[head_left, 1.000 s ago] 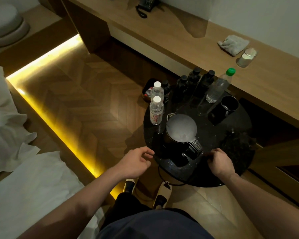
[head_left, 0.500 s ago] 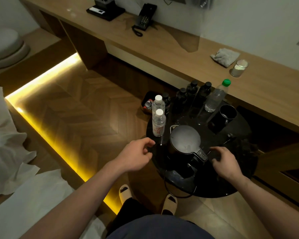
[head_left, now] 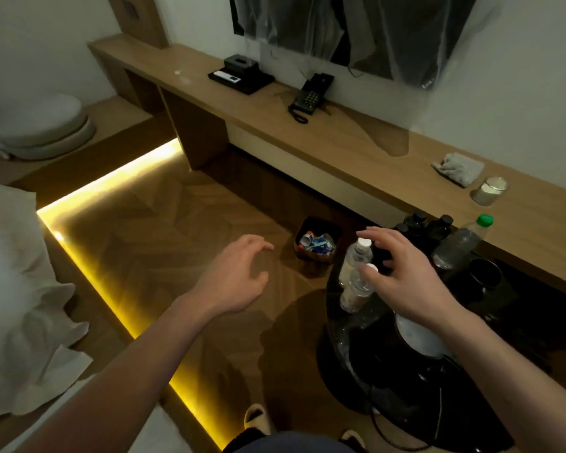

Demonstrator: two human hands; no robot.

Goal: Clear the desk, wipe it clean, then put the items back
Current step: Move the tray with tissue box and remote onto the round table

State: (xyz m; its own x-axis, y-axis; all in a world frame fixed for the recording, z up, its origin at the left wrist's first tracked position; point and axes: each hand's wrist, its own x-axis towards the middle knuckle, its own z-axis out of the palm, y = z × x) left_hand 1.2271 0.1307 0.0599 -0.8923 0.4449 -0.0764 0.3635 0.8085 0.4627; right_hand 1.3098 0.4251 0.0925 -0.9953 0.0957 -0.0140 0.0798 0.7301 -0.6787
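Fingers of right hand spread wide, holding nothing, above two water bottles on round black surface; kettle just behind wrist. Left hand open, relaxed, over floor left of bottles. Cloth on wooden desk beyond.

On the round black table, two white-capped bottles crowd the ten o'clock edge, dark bottles and a green-capped bottle wall off twelve, the kettle fills the centre. The desk lies open between telephone and cloth.
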